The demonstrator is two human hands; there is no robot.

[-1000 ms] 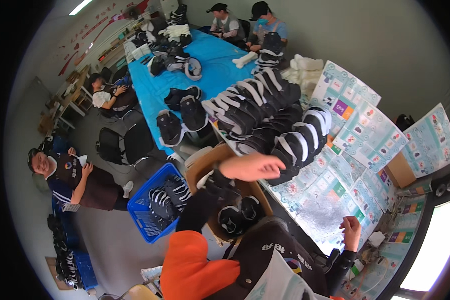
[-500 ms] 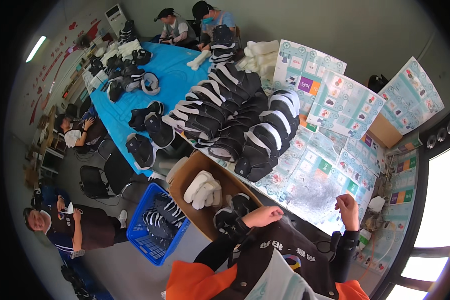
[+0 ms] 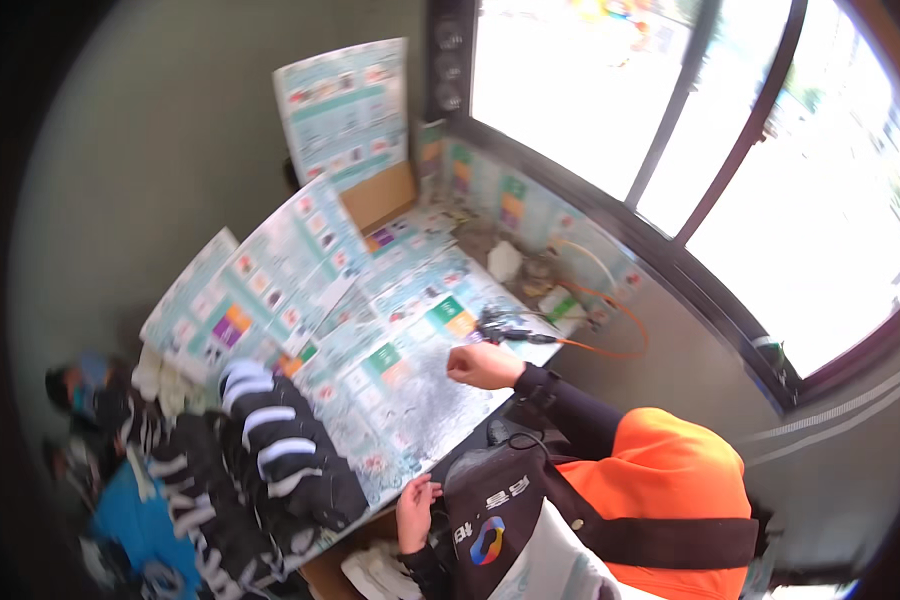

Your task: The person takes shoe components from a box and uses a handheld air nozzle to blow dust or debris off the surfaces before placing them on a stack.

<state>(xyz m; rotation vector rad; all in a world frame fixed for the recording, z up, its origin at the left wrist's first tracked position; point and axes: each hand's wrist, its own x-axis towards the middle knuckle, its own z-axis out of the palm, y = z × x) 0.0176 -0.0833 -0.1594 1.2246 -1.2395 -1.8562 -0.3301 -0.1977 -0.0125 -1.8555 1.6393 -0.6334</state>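
My right hand [image 3: 485,367], its fingers curled in, is above the near edge of the paper-covered table [image 3: 410,385]. Whether anything is inside it is hidden. Just beyond it lies a small black-and-metal tool [image 3: 515,333] with an orange hose [image 3: 610,353]; hand and tool look apart. Lower down, my left hand [image 3: 418,512] has its fingers loosely bent and apart, with nothing seen in it. It is at the table's near edge, next to an open carton holding white stuffed pieces [image 3: 380,572]. Stacked black padded pieces with pale edging [image 3: 295,440] stand to its left.
Printed sheets [image 3: 295,255] stand up along the table's far side. A window [image 3: 660,130] and its dark frame run along the right. Beyond the stacks is a blue-covered table [image 3: 150,520]. People are blurred at the far left.
My view has swung right toward the window. My right hand has come close to the hosed tool. The left hand's fingers, pinched before, are now apart beside the carton.
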